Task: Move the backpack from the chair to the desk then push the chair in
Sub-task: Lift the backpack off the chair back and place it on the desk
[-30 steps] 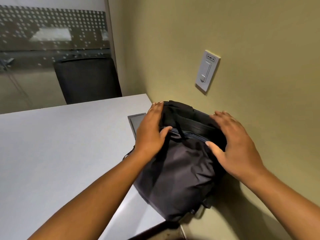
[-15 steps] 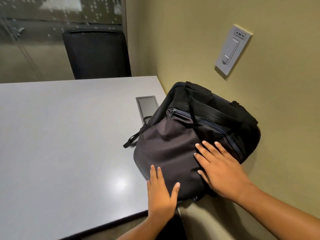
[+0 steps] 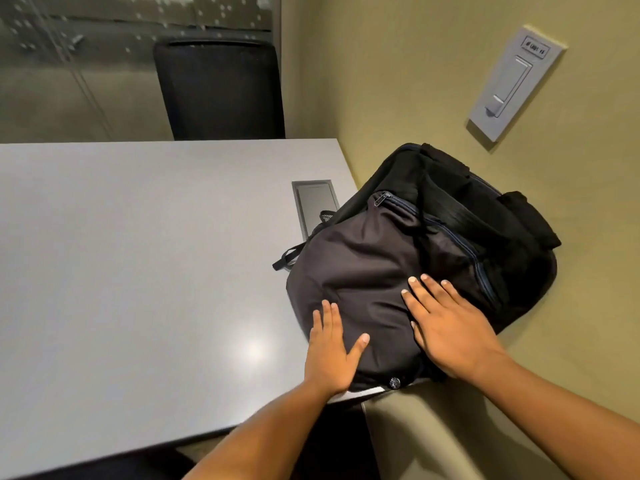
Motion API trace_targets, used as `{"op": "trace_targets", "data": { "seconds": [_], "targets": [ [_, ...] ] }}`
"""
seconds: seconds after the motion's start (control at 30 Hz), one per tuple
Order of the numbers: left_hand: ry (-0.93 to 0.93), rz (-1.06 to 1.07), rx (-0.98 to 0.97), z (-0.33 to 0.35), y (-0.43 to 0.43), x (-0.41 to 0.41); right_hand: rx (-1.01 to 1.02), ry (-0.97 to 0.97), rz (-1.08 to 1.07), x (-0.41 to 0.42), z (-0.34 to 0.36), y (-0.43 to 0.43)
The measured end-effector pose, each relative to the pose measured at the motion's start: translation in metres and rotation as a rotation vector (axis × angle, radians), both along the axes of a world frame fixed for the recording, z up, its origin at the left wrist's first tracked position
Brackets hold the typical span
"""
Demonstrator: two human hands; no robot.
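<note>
The bench carries the backpack at its near right corner, pressed against the wall. The left hand lies flat on the bag's lower edge, the right hand flat on its front — both with a released grip, grasping nothing. Placing looks done; next, let go and find the chair — hidden below the frame.

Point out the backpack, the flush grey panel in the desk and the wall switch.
backpack (image 3: 367,271): head view, on its grey front fabric.
flush grey panel (image 3: 316,202): head view, on its flat lid.
wall switch (image 3: 512,81): head view, on its white plate.
</note>
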State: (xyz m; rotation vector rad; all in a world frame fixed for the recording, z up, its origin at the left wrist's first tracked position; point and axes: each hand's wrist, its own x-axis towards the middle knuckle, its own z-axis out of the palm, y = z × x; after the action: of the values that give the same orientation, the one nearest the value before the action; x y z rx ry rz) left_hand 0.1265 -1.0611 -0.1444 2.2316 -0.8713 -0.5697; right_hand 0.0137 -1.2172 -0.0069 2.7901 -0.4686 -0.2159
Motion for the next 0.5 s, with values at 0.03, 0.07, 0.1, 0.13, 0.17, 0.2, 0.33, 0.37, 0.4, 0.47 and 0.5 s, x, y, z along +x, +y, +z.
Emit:
{"op": "trace_targets", "data": {
  "seconds": [0.03, 0.07, 0.1, 0.13, 0.17, 0.2, 0.33, 0.37, 0.4, 0.47, 0.5],
  "targets": [
    [0.004, -0.018, 0.005, 0.0, -0.001, 0.006, 0.005, -0.005, -0.008, 0.002, -0.001, 0.0],
    [0.004, -0.036, 0.014, 0.001, -0.003, 0.012, 0.009, -0.01, -0.016, 0.004, -0.003, 0.0],
    [-0.004, -0.054, 0.023, 0.002, -0.005, 0.017, 0.011, -0.014, -0.023, 0.006, -0.004, -0.001],
    [-0.017, -0.07, 0.035, 0.004, -0.006, 0.021, 0.011, -0.017, -0.028, 0.008, -0.005, -0.001],
    [-0.032, -0.084, 0.045, 0.005, -0.008, 0.025, 0.009, -0.018, -0.032, 0.01, -0.006, -0.002],
    [-0.041, -0.096, 0.055, 0.006, -0.009, 0.028, 0.008, -0.021, -0.035, 0.011, -0.006, -0.003],
    [-0.026, -0.122, 0.066, 0.008, -0.013, 0.036, 0.002, -0.032, -0.03, 0.015, -0.007, -0.005],
    [-0.017, -0.126, 0.065, 0.008, -0.013, 0.037, 0.0, -0.034, -0.029, 0.016, -0.007, -0.006],
    [-0.007, -0.131, 0.064, 0.008, -0.014, 0.038, -0.003, -0.035, -0.028, 0.016, -0.008, -0.007],
    [0.008, -0.142, 0.065, 0.008, -0.015, 0.041, -0.007, -0.034, -0.024, 0.018, -0.008, -0.008],
    [0.011, -0.147, 0.067, 0.007, -0.016, 0.043, -0.01, -0.031, -0.022, 0.019, -0.009, -0.009]
  ]
}}
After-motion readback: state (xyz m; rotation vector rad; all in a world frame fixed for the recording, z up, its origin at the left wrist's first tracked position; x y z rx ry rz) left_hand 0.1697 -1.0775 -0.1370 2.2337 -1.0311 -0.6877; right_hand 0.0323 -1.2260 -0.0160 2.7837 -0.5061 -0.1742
